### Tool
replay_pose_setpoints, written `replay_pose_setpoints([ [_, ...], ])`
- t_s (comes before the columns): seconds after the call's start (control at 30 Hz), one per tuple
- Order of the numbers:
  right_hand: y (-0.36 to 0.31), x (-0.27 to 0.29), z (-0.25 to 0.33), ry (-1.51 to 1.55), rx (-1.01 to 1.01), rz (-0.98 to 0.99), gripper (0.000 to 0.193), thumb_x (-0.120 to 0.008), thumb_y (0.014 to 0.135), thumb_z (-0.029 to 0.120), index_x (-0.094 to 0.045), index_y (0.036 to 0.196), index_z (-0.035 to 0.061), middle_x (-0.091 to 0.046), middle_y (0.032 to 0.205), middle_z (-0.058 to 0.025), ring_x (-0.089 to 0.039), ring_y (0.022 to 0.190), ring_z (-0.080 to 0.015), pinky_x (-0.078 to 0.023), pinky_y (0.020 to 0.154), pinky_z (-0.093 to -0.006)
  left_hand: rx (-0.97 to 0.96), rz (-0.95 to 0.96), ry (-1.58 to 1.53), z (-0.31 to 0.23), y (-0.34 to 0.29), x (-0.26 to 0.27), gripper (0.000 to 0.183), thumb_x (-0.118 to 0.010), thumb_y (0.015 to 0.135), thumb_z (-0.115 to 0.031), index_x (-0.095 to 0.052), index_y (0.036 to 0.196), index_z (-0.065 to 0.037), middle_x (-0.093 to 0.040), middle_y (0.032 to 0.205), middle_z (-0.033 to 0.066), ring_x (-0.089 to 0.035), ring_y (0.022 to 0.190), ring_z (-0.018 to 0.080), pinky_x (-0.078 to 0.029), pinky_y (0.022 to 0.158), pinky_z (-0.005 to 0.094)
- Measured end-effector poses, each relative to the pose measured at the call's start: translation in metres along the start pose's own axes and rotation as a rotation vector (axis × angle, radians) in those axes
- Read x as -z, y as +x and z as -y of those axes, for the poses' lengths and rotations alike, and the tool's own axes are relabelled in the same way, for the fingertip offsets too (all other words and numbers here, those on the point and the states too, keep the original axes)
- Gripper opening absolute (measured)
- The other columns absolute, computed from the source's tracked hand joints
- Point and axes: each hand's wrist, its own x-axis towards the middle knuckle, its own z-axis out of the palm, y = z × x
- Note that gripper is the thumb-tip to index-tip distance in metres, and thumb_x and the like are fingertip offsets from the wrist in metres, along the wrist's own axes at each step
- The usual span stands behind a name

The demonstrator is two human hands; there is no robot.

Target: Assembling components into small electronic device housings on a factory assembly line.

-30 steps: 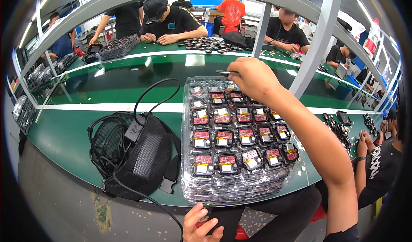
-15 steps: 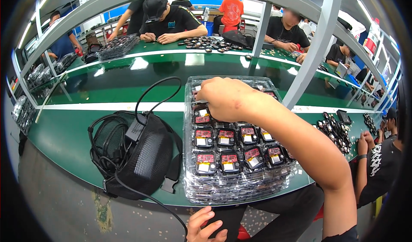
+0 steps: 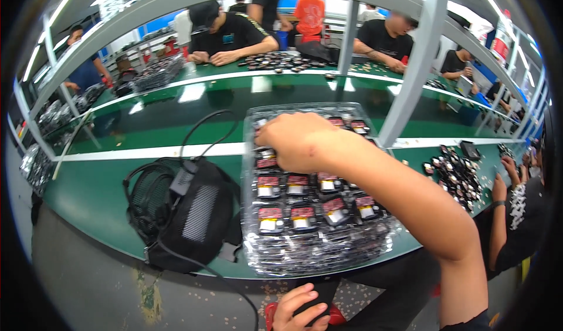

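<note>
My right hand reaches across a stack of clear plastic trays and is over the top tray's far left part. Its fingers are bent down and closed; what is between them is hidden. The top tray holds rows of small black device cases with red circuit boards and silvery battery packs, such as this open device case at the near left. My forearm covers part of the right side. Below the table edge, my left hand is low near my lap, fingers loosely bent and apart, with something dark behind them.
A black mesh bag with a cable and a small grey box lies left of the trays. A pile of small device parts sits at right beside a co-worker's arm. A grey metal post rises behind. Other people work across the line.
The view has shifted slightly, so the trays appear a little further left. My right hand stays over the far left of the top tray. My left hand appears slightly further right.
</note>
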Motion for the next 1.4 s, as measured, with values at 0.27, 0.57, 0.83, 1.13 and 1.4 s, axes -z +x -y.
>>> replay_pose_setpoints([
  [0.27, -0.014, 0.004, -0.001, 0.049, 0.055, -0.019, 0.041, -0.059, 0.082, 0.004, -0.069, 0.121, 0.0046, -0.069, 0.12, -0.0222, -0.066, 0.115, -0.0366, -0.053, 0.098, -0.0463, 0.072, 0.009, 0.0, -0.005, -0.01, 0.003, 0.027, -0.074, 0.09, -0.014, -0.067, 0.112, 0.0, -0.063, 0.12, 0.022, -0.063, 0.113, 0.0437, -0.054, 0.093, 0.049],
  [0.57, -0.012, -0.011, -0.031, 0.072, 0.212, -0.072, 0.063, -0.055, 0.081, -0.004, -0.057, 0.142, 0.0097, -0.06, 0.14, -0.0164, -0.057, 0.129, -0.033, -0.047, 0.107, -0.042, 0.117, 0.017, -0.058, -0.004, -0.007, 0.009, 0.029, -0.074, 0.087, -0.008, -0.066, 0.113, 0.0, -0.063, 0.121, 0.0227, -0.063, 0.114, 0.0439, -0.053, 0.095, 0.0495],
  [0.83, -0.017, -0.012, -0.034, 0.058, 0.303, -0.281, 0.06, -0.059, 0.078, -0.005, -0.06, 0.137, 0.0063, -0.06, 0.142, -0.0127, -0.06, 0.125, -0.0328, -0.05, 0.104, -0.0424, 0.141, 0.014, -0.046, -0.001, -0.011, 0.01, 0.03, -0.074, 0.086, -0.007, -0.066, 0.113, 0.001, -0.062, 0.122, 0.0227, -0.062, 0.115, 0.0427, -0.052, 0.096, 0.0491],
  [1.13, -0.022, -0.003, -0.027, -0.176, 0.164, -0.075, 0.053, -0.068, 0.08, 0.005, -0.064, 0.132, 0.0079, -0.065, 0.134, -0.0112, -0.066, 0.115, -0.0314, -0.054, 0.096, -0.0429, 0.166, 0.032, -0.055, -0.001, -0.011, 0.007, 0.029, -0.074, 0.086, -0.005, -0.066, 0.113, 0.001, -0.062, 0.122, 0.0229, -0.062, 0.116, 0.0422, -0.052, 0.097, 0.0485],
  [1.4, -0.02, -0.013, -0.029, -0.138, 0.302, -0.263, 0.047, -0.066, 0.081, 0.005, -0.064, 0.128, 0.0071, -0.07, 0.122, -0.0137, -0.069, 0.109, -0.0324, -0.056, 0.091, -0.0443, 0.183, 0.039, -0.056, -0.002, -0.012, 0.007, 0.029, -0.074, 0.086, -0.005, -0.066, 0.113, 0.001, -0.062, 0.122, 0.0227, -0.062, 0.116, 0.0421, -0.052, 0.097, 0.0484],
])
